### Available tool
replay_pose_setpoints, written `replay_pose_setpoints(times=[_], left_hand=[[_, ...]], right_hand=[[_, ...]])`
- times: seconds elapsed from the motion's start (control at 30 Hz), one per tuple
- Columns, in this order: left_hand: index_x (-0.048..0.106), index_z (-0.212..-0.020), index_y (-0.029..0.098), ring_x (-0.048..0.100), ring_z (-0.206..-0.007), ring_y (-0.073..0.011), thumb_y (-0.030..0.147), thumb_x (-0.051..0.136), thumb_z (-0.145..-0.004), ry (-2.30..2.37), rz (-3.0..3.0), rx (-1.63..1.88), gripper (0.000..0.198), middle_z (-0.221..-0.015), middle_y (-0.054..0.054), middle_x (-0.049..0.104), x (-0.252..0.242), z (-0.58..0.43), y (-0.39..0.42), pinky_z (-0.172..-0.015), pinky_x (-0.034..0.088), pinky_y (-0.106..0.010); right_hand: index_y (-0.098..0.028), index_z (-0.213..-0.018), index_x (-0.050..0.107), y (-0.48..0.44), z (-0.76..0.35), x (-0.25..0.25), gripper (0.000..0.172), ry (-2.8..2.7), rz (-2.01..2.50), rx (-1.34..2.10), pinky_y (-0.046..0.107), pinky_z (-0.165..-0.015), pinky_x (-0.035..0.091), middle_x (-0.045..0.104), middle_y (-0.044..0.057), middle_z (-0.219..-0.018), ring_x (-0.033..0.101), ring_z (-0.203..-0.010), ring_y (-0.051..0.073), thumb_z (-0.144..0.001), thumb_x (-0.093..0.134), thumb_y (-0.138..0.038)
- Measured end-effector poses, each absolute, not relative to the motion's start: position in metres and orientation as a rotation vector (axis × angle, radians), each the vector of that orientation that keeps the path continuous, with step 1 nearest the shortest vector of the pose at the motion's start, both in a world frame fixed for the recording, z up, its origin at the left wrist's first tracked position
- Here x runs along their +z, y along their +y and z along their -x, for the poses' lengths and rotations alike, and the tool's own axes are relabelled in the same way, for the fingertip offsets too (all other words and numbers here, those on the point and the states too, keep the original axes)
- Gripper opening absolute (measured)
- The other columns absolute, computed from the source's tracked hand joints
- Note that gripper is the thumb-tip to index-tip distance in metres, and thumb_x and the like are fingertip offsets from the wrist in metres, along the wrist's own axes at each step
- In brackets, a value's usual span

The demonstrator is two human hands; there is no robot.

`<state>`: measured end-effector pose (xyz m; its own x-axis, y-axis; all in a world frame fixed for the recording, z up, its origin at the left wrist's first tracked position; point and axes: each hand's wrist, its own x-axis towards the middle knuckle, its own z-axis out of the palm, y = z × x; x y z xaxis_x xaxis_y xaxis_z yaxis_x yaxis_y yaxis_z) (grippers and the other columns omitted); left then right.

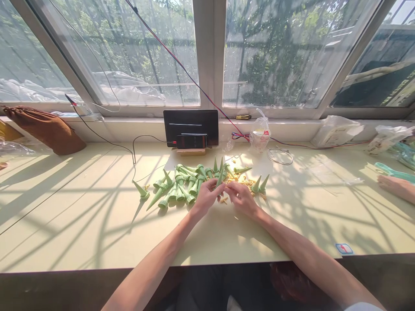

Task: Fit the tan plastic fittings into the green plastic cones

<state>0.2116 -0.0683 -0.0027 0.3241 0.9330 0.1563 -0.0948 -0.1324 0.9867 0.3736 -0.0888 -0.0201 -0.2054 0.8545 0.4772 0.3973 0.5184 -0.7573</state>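
Observation:
My left hand (208,195) is closed around a green plastic spike (220,178), its tapered point sticking up past the fingers. Close against it, my right hand (240,197) has its fingertips pinched together at the spike's lower end; whatever they hold is too small and covered to make out. Beyond and left of my hands lies a heap of green cone-shaped spikes (180,185), most on their sides. Small yellow-orange pieces (231,173) are scattered behind my right hand. Two more spikes (260,185) stand upright to the right, and a single one (141,190) leans at the far left.
A black tablet (191,125) with a phone (192,141) in front stands at the back. Near it are a tied plastic bag (260,134), a coiled cable (280,156) and a screwdriver (243,117). A brown pouch (55,131) lies left. Another person's hand (397,185) rests at the right edge.

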Motion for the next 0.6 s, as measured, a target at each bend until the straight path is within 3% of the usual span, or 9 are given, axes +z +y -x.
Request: replay_pose_setpoints(times=[0.23, 0.6], left_hand=[[0.065, -0.078, 0.015, 0.053, -0.061, -0.0114, 0.042, 0.072, -0.080, 0.843, -1.346, 1.086, 0.027, -0.069, 0.000, 0.055, 0.0011, -0.2127, -0.0695, -0.045, 0.045, -0.022], [0.069, -0.082, 0.016, 0.056, -0.063, -0.0117, 0.040, 0.073, -0.079, 0.828, -1.369, 1.081, 0.025, -0.074, -0.002, 0.058, -0.0021, -0.2122, -0.0686, -0.046, 0.045, -0.021]], right_hand=[[-0.019, -0.093, 0.063, -0.0877, -0.3716, -0.0255, 0.027, -1.767, 1.066, 0.583, 0.028, -0.062, 0.044, 0.064, 0.004, -0.082, 0.055, -0.063, 0.015, -0.101, 0.046, -0.039], [-0.020, -0.081, 0.060, -0.0872, -0.3738, -0.0246, 0.027, -1.786, 1.042, 0.583, 0.028, -0.059, 0.041, 0.058, 0.001, -0.073, 0.050, -0.059, 0.014, -0.100, 0.046, -0.034]])
